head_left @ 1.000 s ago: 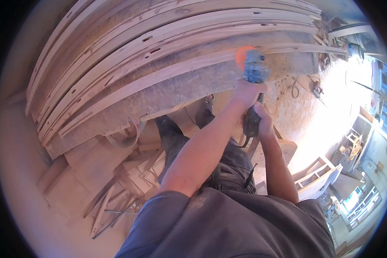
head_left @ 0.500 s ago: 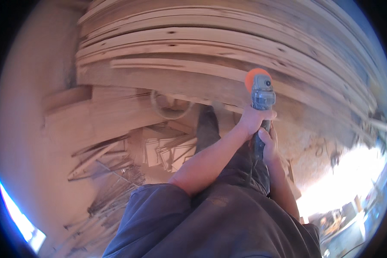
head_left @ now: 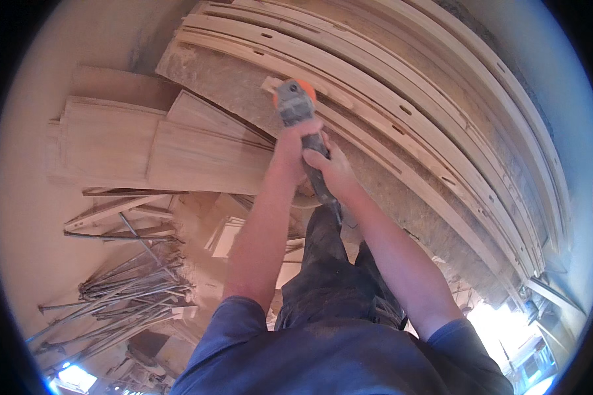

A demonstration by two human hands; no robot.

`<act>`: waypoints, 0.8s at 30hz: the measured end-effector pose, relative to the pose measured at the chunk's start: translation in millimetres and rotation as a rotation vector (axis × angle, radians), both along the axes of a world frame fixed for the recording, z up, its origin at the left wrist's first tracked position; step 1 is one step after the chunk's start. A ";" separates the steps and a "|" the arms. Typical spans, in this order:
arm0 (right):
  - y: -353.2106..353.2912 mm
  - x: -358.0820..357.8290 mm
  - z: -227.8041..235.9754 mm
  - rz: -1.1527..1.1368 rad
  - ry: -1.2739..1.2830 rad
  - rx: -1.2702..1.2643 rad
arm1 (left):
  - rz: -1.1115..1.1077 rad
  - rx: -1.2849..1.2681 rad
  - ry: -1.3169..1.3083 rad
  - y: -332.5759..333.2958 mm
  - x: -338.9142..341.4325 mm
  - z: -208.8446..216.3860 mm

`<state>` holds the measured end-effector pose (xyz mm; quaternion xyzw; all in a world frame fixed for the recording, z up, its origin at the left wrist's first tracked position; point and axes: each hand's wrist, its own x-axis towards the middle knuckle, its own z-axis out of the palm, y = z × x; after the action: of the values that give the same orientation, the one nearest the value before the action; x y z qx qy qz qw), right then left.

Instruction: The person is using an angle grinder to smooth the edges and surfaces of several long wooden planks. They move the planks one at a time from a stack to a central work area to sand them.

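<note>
Dusty workshop flooring is spreading under a slanted stack of curved wooden slats (head_left: pixel 402 125). At the stack's lower edge, a grey angle grinder (head_left: pixel 295 105) with an orange disc guard is pressing on 1 slat. Both hands are clamping it for control: the left hand (head_left: pixel 293 148) wrapping the body, the right hand (head_left: pixel 336 172) closing on the rear handle. Flat boards (head_left: pixel 145 148) and metal rods (head_left: pixel 132 289) are lying well apart, leftward.

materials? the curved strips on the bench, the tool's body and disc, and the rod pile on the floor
Curved strips: bare pale wood, unfinished; grain and slots show. Power tool, held by left hand and right hand: grey body, probably plastic or painted metal; orange disc, likely an abrasive pad. Rods: thin, dark, dusty, apparently metal.
</note>
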<state>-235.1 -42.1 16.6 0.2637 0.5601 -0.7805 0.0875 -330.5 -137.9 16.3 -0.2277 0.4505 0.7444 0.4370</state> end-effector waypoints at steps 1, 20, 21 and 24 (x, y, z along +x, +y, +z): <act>-4.8 -17.6 -1.2 0.018 -0.029 0.016 | 0.019 -0.032 0.004 -3.0 -15.7 9.5; 121.7 336.6 7.2 -0.245 -0.260 0.113 | -0.369 -0.064 -0.046 158.8 301.8 -9.9; 136.1 373.9 6.7 -0.299 -0.263 0.130 | -0.418 -0.061 -0.067 180.9 334.4 -8.2; 167.7 466.6 7.6 -0.480 -0.206 0.171 | -0.597 -0.011 -0.063 230.9 420.1 -15.0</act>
<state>231.5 125.6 24.2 0.4733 0.5336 -0.6978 -0.0658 89.6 93.0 1.3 -0.1108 0.4878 0.5731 0.6491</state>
